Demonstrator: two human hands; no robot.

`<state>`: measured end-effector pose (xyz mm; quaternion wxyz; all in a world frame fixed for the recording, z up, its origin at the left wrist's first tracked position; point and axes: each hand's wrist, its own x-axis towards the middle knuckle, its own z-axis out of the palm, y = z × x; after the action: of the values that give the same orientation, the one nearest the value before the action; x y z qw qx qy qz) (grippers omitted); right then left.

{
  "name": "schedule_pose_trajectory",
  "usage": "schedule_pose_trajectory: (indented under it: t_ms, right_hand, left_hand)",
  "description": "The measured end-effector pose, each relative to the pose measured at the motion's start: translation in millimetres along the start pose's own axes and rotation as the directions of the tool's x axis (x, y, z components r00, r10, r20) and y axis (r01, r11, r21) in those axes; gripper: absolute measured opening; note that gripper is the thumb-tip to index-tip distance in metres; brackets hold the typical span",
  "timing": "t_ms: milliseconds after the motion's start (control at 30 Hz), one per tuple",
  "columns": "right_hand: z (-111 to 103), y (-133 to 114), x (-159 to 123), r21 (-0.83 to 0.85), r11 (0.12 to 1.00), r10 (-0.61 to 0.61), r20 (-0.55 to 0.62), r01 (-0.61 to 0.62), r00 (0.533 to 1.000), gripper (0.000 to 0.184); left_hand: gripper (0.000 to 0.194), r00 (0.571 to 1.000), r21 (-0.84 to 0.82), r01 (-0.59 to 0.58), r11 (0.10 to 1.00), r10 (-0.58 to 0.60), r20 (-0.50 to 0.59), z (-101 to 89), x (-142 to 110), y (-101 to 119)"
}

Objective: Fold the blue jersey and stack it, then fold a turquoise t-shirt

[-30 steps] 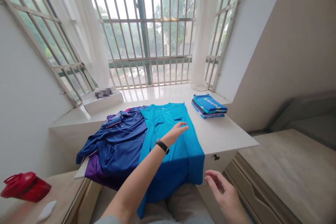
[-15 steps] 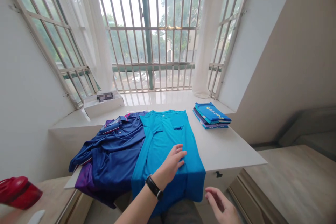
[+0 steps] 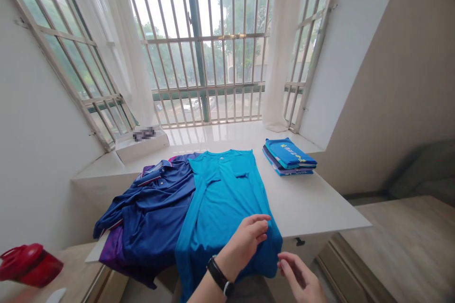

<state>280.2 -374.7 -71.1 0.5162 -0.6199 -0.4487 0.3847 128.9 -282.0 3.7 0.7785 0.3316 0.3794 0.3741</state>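
Note:
A turquoise T-shirt (image 3: pixel 220 199) lies spread front-up, its sleeves folded inward and its lower part hanging over the table's near edge. Above its lower right part is my left hand (image 3: pixel 247 241), a black band on the wrist, fingers loosely stretched with nothing visible in them. Beside the shirt's lower right corner is my right hand (image 3: pixel 302 277), thumb and fingers curved and apart. Its fingertips come right up to the fabric edge; whether they touch it I cannot tell. To the left lies a navy polo shirt (image 3: pixel 159 213) over a purple garment (image 3: pixel 119 248).
A stack of folded shirts (image 3: pixel 289 157) sits on the right of the white table (image 3: pixel 313 208). A white box (image 3: pixel 142 147) is on the sill by the barred window (image 3: pixel 202 57). A red container (image 3: pixel 31 265) stands at the lower left.
My left hand has moved right and nearer me, over the shirt's lower right part. The shirt's lower right corner and my right hand's fingertips are now closer together. The view has shifted slightly.

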Motion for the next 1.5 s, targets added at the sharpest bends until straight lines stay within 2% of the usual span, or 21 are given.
schedule_pose_trajectory:
  t_ms: [100, 167, 267, 400, 467, 533, 633, 767, 867, 967, 1067, 1133, 1233, 1300, 1367, 1433, 1467, 1500]
  right_hand:
    - [3.5, 9.6, -4.9, 0.026, 1.0, 0.008, -0.034, -0.007, 0.999, 0.048]
    - [4.5, 17.3, -5.7, 0.035, 0.999, 0.016, -0.098, -0.013, 0.995, 0.047]
    - [1.7, 27.2, -2.4, 0.014, 1.0, 0.001, -0.231, 0.003, 0.973, 0.049]
    - [-7.8, 33.7, 6.4, -0.017, 1.0, -0.017, -0.333, 0.012, 0.943, 0.054]
    - [-11.1, 33.4, 9.7, -0.002, 1.0, -0.002, -0.319, 0.002, 0.948, 0.056]
    - [-11.2, 30.1, 10.8, 0.024, 1.0, 0.011, -0.269, -0.004, 0.963, 0.056]
    - [-6.3, 21.4, 8.5, 0.049, 0.999, 0.014, -0.241, -0.002, 0.971, 0.057]
    - [-1.2, 13.9, 4.7, 0.04, 0.999, -0.001, -0.301, 0.014, 0.953, 0.056]
    - [-6.3, 18.5, 6.4, 0.02, 0.999, -0.021, -0.301, 0.028, 0.953, 0.055]
    - [-18.3, 27.5, 10.4, -0.013, 1.0, -0.004, -0.232, 0.001, 0.973, 0.054]
    - [-32.2, 29.1, 14.8, -0.022, 0.999, 0.029, -0.125, -0.032, 0.992, 0.049]
    - [-40.2, 21.1, 21.5, -0.027, 0.999, 0.019, -0.093, -0.021, 0.996, 0.046]
    - [-46.3, -6.0, 49.2, -0.051, 0.999, -0.014, -0.084, 0.009, 0.996, 0.044]
    - [-43.5, -31.9, 84.1, -0.077, 0.996, -0.043, -0.021, 0.041, 0.999, 0.046]
    - [-33.3, -59.7, 130.2, -0.117, 0.991, -0.053, 0.106, 0.065, 0.993, 0.048]
    - [-16.3, -84.6, 181.8, -0.252, 0.966, 0.011, 0.233, 0.049, 0.972, 0.044]
    - [-6.1, -94.7, 207.6, -0.377, 0.926, 0.065, 0.23, 0.027, 0.971, 0.039]
    - [4.6, -102.7, 232.2, -0.434, 0.901, 0.096, 0.223, 0.01, 0.97, 0.035]
  left_hand:
    - [0.05, 0.999, 0.101, -0.049, 0.994, 0.047, 0.018, 4.5, 0.0, 3.3]
    - [0.054, 0.994, 0.093, -0.101, 0.991, 0.098, 0.039, 9.7, -0.9, 5.1]
    - [0.059, 0.99, -0.007, -0.139, 0.99, 0.139, 0.037, 20.3, -2.8, 0.7]
    - [0.074, 0.998, -0.202, -0.046, 0.978, 0.035, -0.056, 33.2, -3.2, -20.6]
    - [0.077, 0.998, -0.32, -0.012, 0.947, -0.007, -0.061, 37.3, -1.9, -31.5]
    - [0.066, 0.999, -0.36, 0.017, 0.933, -0.03, -0.032, 40.2, -0.2, -38.7]
    - [0.045, 1.0, -0.232, 0.005, 0.973, -0.011, -0.023, 42.6, 0.4, -43.3]
    - [0.026, 0.99, -0.004, -0.135, 0.991, 0.135, 0.045, 40.6, -2.2, -52.6]
    - [0.024, 0.982, 0.109, -0.174, 0.979, 0.164, 0.095, 35.1, -1.7, -68.3]
    - [0.026, 0.977, 0.151, -0.196, 0.969, 0.18, 0.115, 31.4, 1.3, -83.0]
    - [0.027, 0.973, 0.064, -0.21, 0.976, 0.202, 0.107, 33.1, 3.5, -85.5]
    - [0.032, 0.969, -0.024, -0.212, 0.977, 0.214, 0.127, 36.0, 3.5, -80.5]
    - [0.039, 0.961, -0.046, -0.232, 0.972, 0.236, 0.141, 38.2, 1.4, -72.4]
    - [0.043, 0.972, 0.016, -0.216, 0.976, 0.214, 0.097, 37.1, -1.2, -71.9]
    - [0.047, 0.984, 0.066, -0.18, 0.981, 0.18, 0.006, 34.7, -5.0, -75.4]
    - [0.052, 0.983, 0.07, -0.153, 0.986, 0.159, -0.09, 32.6, -9.8, -80.5]
    - [0.055, 0.98, 0.064, -0.147, 0.987, 0.154, -0.129, 32.1, -12.2, -82.9]
    - [0.058, 0.976, 0.06, -0.141, 0.988, 0.149, -0.156, 31.9, -14.3, -84.9]
